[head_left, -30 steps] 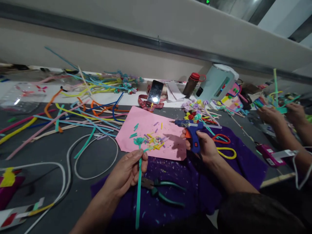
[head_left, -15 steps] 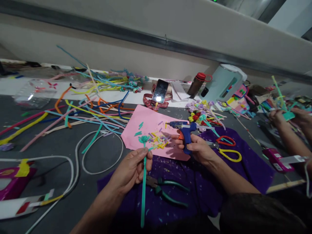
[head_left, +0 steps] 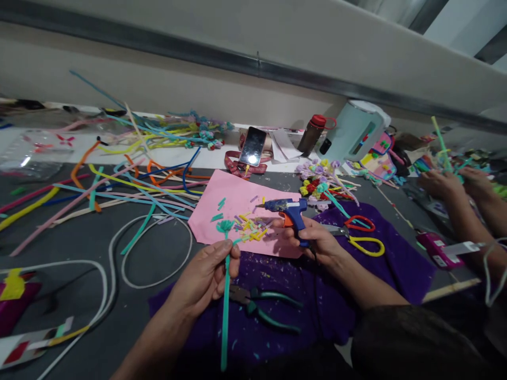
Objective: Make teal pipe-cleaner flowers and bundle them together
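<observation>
Between the fingertips of my left hand [head_left: 209, 272] is a green pipe-cleaner flower [head_left: 225, 227], its long stem hanging down below the hand. My right hand [head_left: 315, 240] is wrapped round a blue glue gun [head_left: 293, 214] with an orange trigger. A small yellow piece sits at the gun's nozzle, which points left, above and to the right of the flower. Beneath both lies a pink sheet [head_left: 214, 192] with cut yellow, purple and green bits [head_left: 251, 228] on it.
Green-handled pliers [head_left: 271, 309] lie on purple cloth [head_left: 277, 274], with scissors [head_left: 366, 245] at the right. Loose pipe cleaners [head_left: 130, 182] and a white cable [head_left: 113, 264] spread left. Behind are a phone [head_left: 252, 146] and bottle [head_left: 311, 136]. Another person's hands [head_left: 443, 184] work at right.
The whole view has shifted, so things appear a little further left. Both hands keep their holds, with the glue gun and flower in nearly the same places relative to the pink sheet.
</observation>
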Action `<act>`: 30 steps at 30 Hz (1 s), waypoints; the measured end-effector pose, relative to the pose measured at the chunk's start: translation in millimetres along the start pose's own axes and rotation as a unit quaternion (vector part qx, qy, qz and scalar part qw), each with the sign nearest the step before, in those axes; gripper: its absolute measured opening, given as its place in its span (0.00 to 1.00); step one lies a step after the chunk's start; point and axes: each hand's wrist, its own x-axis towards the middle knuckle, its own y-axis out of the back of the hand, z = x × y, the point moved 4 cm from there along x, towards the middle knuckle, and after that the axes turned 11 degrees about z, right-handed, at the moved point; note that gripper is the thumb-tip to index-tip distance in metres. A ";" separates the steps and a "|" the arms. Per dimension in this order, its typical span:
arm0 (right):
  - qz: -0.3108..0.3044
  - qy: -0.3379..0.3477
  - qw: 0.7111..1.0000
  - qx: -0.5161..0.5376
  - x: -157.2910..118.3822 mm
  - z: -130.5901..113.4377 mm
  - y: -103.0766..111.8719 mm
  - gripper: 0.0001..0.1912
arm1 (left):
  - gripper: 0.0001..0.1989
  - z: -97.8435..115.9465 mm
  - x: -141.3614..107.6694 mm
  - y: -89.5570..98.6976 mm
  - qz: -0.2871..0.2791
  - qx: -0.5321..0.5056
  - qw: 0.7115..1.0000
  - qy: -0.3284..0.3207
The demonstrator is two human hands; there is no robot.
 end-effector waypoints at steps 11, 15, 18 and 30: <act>0.041 -0.007 0.997 -0.072 0.6 8.3 8.7 0.16 | 0.08 -3.3 1.1 3.5 0.002 -0.026 1.000 0.004; 0.060 0.016 0.992 -0.112 0.3 6.9 11.1 0.19 | 0.10 -0.5 -1.2 0.3 -0.002 -0.015 1.000 0.003; 0.075 0.036 0.988 -0.129 -3.1 4.8 8.9 0.21 | 0.11 1.3 -4.0 -2.5 0.001 -0.005 1.000 0.003; 0.100 0.050 0.985 -0.128 -8.5 2.7 6.9 0.14 | 0.11 1.2 -6.5 -5.1 -0.007 -0.018 1.000 0.004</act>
